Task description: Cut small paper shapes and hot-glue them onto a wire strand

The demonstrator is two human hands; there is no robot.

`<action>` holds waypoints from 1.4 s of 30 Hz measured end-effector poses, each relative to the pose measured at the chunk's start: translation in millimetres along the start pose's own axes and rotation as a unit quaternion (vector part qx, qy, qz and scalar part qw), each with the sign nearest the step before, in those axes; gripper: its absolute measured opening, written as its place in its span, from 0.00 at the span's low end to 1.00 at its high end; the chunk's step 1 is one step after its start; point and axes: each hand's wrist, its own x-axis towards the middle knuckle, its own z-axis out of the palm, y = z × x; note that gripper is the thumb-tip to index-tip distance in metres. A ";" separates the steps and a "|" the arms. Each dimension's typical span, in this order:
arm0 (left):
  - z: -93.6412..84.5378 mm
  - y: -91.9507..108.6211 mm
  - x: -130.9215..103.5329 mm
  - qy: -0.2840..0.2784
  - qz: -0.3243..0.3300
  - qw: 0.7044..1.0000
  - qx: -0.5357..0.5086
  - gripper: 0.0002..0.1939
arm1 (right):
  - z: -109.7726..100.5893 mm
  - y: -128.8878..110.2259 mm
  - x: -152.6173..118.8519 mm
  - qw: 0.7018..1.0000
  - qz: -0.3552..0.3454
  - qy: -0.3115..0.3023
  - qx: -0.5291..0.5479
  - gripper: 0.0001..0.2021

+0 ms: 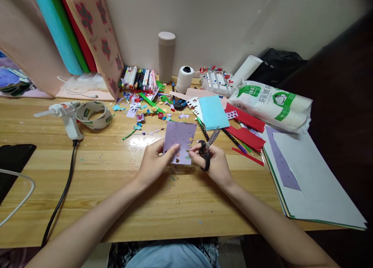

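Observation:
My left hand (pixel 154 157) grips a purple sheet of paper (pixel 179 134) at its left edge, thumb on top. Small star shapes and cut-outs show along the sheet's right and lower parts; I cannot tell which are loose pieces and which are holes. Black-handled scissors (pixel 207 157) are held in my right hand (pixel 218 165), blades pointing up and away from the paper. The thumb and fingertip of that hand pinch at the sheet's right edge, on or beside a small star. A light blue paper (pixel 214 112) lies just beyond the scissors.
A glue gun (pixel 70 122) and a tape roll (pixel 94 114) are on the left. Markers (pixel 138 77), a bottle (pixel 166 56), a thread spool (pixel 184 79) and paper scraps (pixel 153 101) lie at the back. Wrapped cups (pixel 274 105) and white sheets (pixel 320 174) are on the right.

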 end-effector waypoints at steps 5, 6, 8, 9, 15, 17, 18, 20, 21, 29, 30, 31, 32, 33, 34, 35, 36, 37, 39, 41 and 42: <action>1.4 -2.0 0.2 -0.005 0.015 0.999 0.036 0.14 | 1.1 5.7 -0.1 1.000 0.003 0.006 -0.009 0.10; 1.5 -2.4 0.4 -0.005 0.021 0.998 0.053 0.14 | 1.0 6.6 0.0 1.000 0.004 0.003 -0.010 0.10; 1.0 -3.1 1.1 -0.005 0.032 0.996 0.079 0.14 | 0.2 7.8 0.7 1.000 0.005 -0.004 -0.008 0.09; 0.4 -3.5 1.6 -0.007 0.033 0.996 0.086 0.14 | -0.8 8.1 1.5 1.000 0.006 -0.005 -0.007 0.09; -9.3 -5.9 10.5 0.046 0.010 0.997 0.059 0.15 | -17.1 6.9 14.9 0.999 0.020 0.028 -0.035 0.09; -13.2 -7.7 14.6 0.079 -0.004 0.996 0.036 0.15 | -24.3 8.0 20.5 0.997 0.034 0.015 -0.072 0.10; -14.8 -8.7 16.4 0.091 -0.011 0.995 0.025 0.15 | -27.6 9.3 22.9 0.995 0.040 0.009 -0.096 0.10; -17.0 -10.5 19.1 0.106 -0.019 0.994 0.005 0.15 | -33.2 13.2 26.8 0.988 0.044 0.014 -0.150 0.11; -17.6 -11.0 19.9 0.109 -0.021 0.994 -0.002 0.15 | -35.5 15.5 28.3 0.983 0.043 0.023 -0.178 0.11; -16.7 -9.3 20.0 0.109 -0.036 0.993 -0.032 0.17 | -48.7 21.3 36.6 0.967 0.031 0.116 -0.225 0.14; -16.6 -9.0 20.0 0.106 -0.040 0.993 -0.033 0.17 | -49.1 19.5 37.4 0.972 0.031 0.119 -0.201 0.15; -16.5 -8.8 19.9 0.103 -0.044 0.993 -0.033 0.17 | -48.9 17.3 38.1 0.977 0.030 0.118 -0.174 0.15; -16.3 -8.6 19.8 0.099 -0.048 0.993 -0.032 0.17 | -48.0 15.0 38.3 0.983 0.028 0.111 -0.145 0.16; -16.2 -8.4 19.8 0.092 -0.052 0.994 -0.033 0.17 | -46.5 12.7 38.0 0.988 0.027 0.096 -0.115 0.18; -15.9 -8.4 19.8 0.083 -0.055 0.994 -0.037 0.17 | -44.3 10.8 37.1 0.993 0.029 0.073 -0.083 0.19; -15.6 -8.4 19.7 0.072 -0.058 0.995 -0.045 0.17 | -41.4 9.3 35.4 0.997 0.036 0.037 -0.048 0.21; -15.2 -8.5 19.7 0.058 -0.062 0.995 -0.059 0.17 | -38.0 8.3 33.0 0.999 0.049 -0.011 -0.012 0.24; -14.8 -8.7 19.6 0.045 -0.064 0.994 -0.074 0.18 | -34.1 8.0 29.8 0.995 0.067 -0.070 0.023 0.27; -14.3 -8.8 19.3 0.029 -0.066 0.992 -0.100 0.20 | -26.0 8.5 21.8 0.971 0.105 -0.199 0.082 0.32; -14.2 -8.1 19.0 0.029 -0.066 0.991 -0.115 0.22 | -18.8 9.4 13.0 0.936 0.129 -0.304 0.120 0.35; -14.5 -7.3 18.9 0.035 -0.064 0.990 -0.119 0.23 | -16.2 9.7 9.1 0.921 0.137 -0.340 0.131 0.35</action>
